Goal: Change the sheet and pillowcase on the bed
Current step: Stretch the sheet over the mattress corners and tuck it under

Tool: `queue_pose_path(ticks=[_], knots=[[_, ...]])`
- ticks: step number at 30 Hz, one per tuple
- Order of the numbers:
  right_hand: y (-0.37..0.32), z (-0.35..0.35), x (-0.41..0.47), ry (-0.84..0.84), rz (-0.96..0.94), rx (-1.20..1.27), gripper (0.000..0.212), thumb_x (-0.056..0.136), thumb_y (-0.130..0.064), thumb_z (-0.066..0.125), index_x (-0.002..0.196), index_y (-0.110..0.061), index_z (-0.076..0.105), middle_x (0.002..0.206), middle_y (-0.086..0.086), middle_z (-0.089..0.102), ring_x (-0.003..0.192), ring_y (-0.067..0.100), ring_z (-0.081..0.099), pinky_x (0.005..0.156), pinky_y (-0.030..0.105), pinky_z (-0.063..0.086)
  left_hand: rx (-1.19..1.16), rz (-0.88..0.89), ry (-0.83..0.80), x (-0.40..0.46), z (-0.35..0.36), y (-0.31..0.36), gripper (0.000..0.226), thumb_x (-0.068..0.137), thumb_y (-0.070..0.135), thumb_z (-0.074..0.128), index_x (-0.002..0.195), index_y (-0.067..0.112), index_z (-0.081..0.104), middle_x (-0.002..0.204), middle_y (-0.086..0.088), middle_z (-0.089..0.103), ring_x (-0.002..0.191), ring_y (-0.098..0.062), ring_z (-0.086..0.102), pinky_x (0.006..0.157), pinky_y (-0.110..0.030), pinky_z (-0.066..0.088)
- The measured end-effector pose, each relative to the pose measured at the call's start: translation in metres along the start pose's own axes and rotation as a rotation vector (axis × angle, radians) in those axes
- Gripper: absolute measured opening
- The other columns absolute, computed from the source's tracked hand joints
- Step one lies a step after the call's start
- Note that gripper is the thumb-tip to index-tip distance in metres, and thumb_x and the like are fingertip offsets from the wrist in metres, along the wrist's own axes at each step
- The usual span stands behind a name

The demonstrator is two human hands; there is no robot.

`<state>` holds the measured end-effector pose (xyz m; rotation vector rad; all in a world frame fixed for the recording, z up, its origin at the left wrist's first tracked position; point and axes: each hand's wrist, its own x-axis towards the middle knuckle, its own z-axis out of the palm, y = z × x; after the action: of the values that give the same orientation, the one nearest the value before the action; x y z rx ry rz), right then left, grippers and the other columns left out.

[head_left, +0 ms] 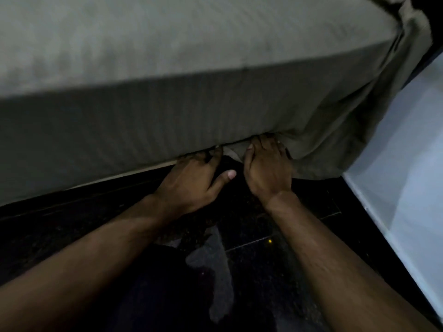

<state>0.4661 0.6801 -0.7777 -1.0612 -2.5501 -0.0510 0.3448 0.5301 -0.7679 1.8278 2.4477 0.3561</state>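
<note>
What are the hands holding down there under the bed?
Both the left hand and the right hand touch the sheet at its bottom edge, under the mattress side. Their fingertips are hidden, so a real grip cannot be told.

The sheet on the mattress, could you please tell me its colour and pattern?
The sheet is grey-green with faint woven stripes, seen in the head view.

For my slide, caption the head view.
Both hands, left hand and right hand, tuck grey-green striped sheet under the mattress.

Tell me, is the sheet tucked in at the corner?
Not yet: the sheet hangs loose at the corner, both hands pushing its edge under.
</note>
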Motion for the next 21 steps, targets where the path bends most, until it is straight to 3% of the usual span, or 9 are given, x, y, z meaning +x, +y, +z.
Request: queue_pose_path(ticks=[4, 6, 7, 10, 14, 16, 18, 21], knots=[[-0.003, -0.001, 0.039, -0.249, -0.04, -0.073, 0.037, 0.094, -0.022, 0.04, 0.106, -0.006, 0.072, 0.117, 0.018, 0.068, 0.109, 0.037, 0.062, 0.095, 0.043, 0.046, 0.021, 0.105, -0.069, 0.004, -0.007, -0.012, 0.088, 0.097, 0.068, 0.007, 0.155, 0.006, 0.031, 0.15, -0.023, 0.045, 0.137, -0.037, 0.045, 0.113, -0.043, 0.039], [0.007, 0.0, 0.052, -0.314, -0.118, -0.105, 0.035, 0.085, -0.022, 0.043, 0.082, -0.007, 0.075, 0.089, 0.018, 0.073, 0.079, 0.036, 0.069, 0.074, 0.041, 0.057, 0.083, 0.127, -0.099, 0.032, -0.004, 0.001, 0.089, 0.095, 0.065, 0.006, 0.155, 0.004, 0.029, 0.152, -0.023, 0.043, 0.141, -0.036, 0.041, 0.119, -0.04, 0.03], [0.019, 0.001, 0.055, -0.29, -0.175, -0.143, 0.038, 0.084, -0.025, 0.04, 0.079, -0.009, 0.074, 0.084, 0.017, 0.073, 0.072, 0.035, 0.069, 0.067, 0.038, 0.057, 0.088, 0.142, -0.098, 0.05, -0.002, 0.009, 0.084, 0.096, 0.06, 0.008, 0.152, 0.003, 0.035, 0.149, -0.023, 0.046, 0.139, -0.035, 0.042, 0.12, -0.04, 0.027], [0.054, -0.007, 0.053, -0.31, -0.209, -0.01, 0.05, 0.099, -0.04, 0.029, 0.099, -0.013, 0.071, 0.106, 0.016, 0.073, 0.093, 0.034, 0.069, 0.079, 0.038, 0.052, -0.001, 0.139, -0.017, 0.096, 0.011, 0.031, 0.061, 0.101, 0.042, 0.021, 0.128, 0.004, 0.06, 0.131, -0.021, 0.062, 0.124, -0.033, 0.056, 0.114, -0.036, 0.029], [0.065, -0.007, 0.032, -0.079, -0.336, 0.001, 0.041, 0.105, -0.032, 0.036, 0.098, -0.01, 0.07, 0.1, 0.014, 0.073, 0.089, 0.032, 0.068, 0.079, 0.038, 0.052, -0.123, 0.147, -0.036, 0.103, 0.017, 0.033, 0.063, 0.102, 0.044, 0.016, 0.132, 0.009, 0.058, 0.141, -0.015, 0.057, 0.132, -0.027, 0.05, 0.119, -0.032, 0.026], [0.077, -0.005, 0.015, -0.008, -0.374, 0.001, 0.034, 0.104, -0.028, 0.043, 0.106, -0.008, 0.07, 0.109, 0.013, 0.072, 0.098, 0.031, 0.066, 0.087, 0.038, 0.052, -0.118, 0.177, -0.016, 0.1, 0.019, 0.028, 0.057, 0.105, 0.044, 0.02, 0.131, 0.01, 0.058, 0.139, -0.016, 0.059, 0.129, -0.028, 0.052, 0.117, -0.033, 0.028], [0.096, -0.014, 0.008, 0.012, -0.248, 0.054, 0.036, 0.103, -0.029, 0.043, 0.121, -0.009, 0.067, 0.124, 0.012, 0.067, 0.114, 0.029, 0.062, 0.097, 0.035, 0.049, -0.124, 0.223, -0.011, 0.098, 0.013, 0.028, 0.061, 0.104, 0.048, 0.021, 0.129, 0.009, 0.059, 0.133, -0.018, 0.062, 0.124, -0.031, 0.057, 0.111, -0.035, 0.032], [0.102, -0.016, 0.008, -0.032, -0.121, 0.094, 0.042, 0.104, -0.031, 0.038, 0.133, -0.01, 0.06, 0.135, 0.011, 0.061, 0.125, 0.027, 0.056, 0.104, 0.035, 0.045, -0.198, 0.229, -0.056, 0.097, 0.012, 0.03, 0.044, 0.108, 0.036, 0.036, 0.13, 0.006, 0.058, 0.135, -0.018, 0.061, 0.123, -0.031, 0.057, 0.105, -0.03, 0.029]])
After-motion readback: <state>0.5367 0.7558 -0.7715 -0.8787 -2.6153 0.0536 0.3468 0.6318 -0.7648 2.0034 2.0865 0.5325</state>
